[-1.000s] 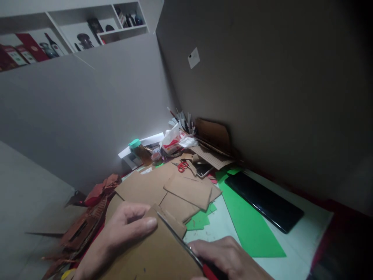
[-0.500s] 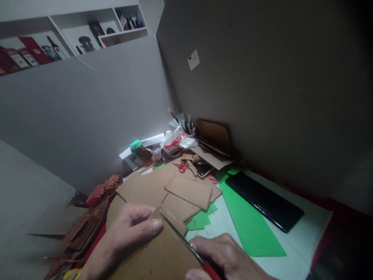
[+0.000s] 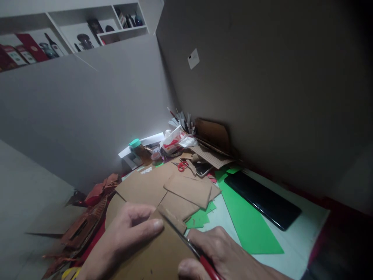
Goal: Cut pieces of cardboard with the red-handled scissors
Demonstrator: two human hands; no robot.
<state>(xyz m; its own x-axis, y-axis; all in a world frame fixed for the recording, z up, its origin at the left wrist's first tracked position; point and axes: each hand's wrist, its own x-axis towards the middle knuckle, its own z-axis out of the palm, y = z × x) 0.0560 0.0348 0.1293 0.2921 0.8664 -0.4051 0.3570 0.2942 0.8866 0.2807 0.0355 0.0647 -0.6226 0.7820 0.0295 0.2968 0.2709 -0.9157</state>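
Since a second ago the right hand has slid forward along the sheet and the blade's tip has crept closer to the far edge — the cut looks further along than it was.

On the left, the left hand [image 3: 128,229] lies flat on the cardboard sheet [image 3: 154,256], fingers curled over its far corner, thumb pressing down; it grips nothing else, just pins the sheet. Just right of that thumb runs the scissors [image 3: 186,243], the blade slanting away from the person across the sheet's right edge. The right hand [image 3: 227,256] is closed around the red handle, knuckles up, wrist low at the frame's bottom. Beyond both hands lie loose cardboard pieces [image 3: 189,190]; farther right, green paper [image 3: 247,221] and a black tablet [image 3: 266,200].
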